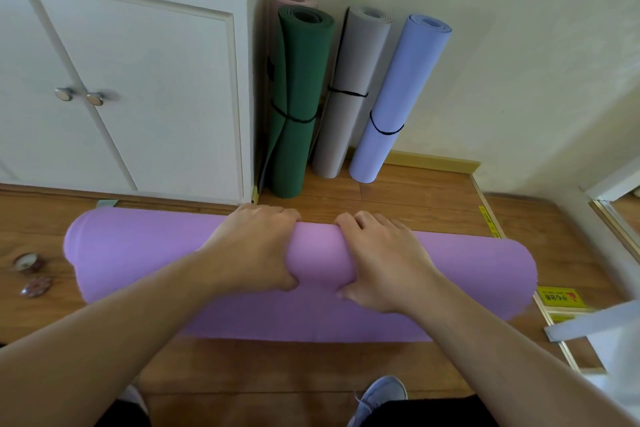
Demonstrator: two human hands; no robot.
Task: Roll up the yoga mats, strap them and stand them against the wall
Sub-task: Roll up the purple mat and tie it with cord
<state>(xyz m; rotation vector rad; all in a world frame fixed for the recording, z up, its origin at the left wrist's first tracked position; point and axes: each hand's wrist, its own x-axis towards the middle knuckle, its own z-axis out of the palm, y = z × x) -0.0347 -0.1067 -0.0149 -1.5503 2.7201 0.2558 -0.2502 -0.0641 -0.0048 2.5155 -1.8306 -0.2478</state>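
While the purple mat [311, 263] lies rolled on the floor [398, 191], it is clasped mid-length by left hand [258, 246] and right hand [377, 260], fingers curled over its far side, thumbs nearer. Risk: unrolling if released (no strap seen on it).

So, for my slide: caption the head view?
Both hands, left and right, grip a rolled purple foam yoga mat on the floor.
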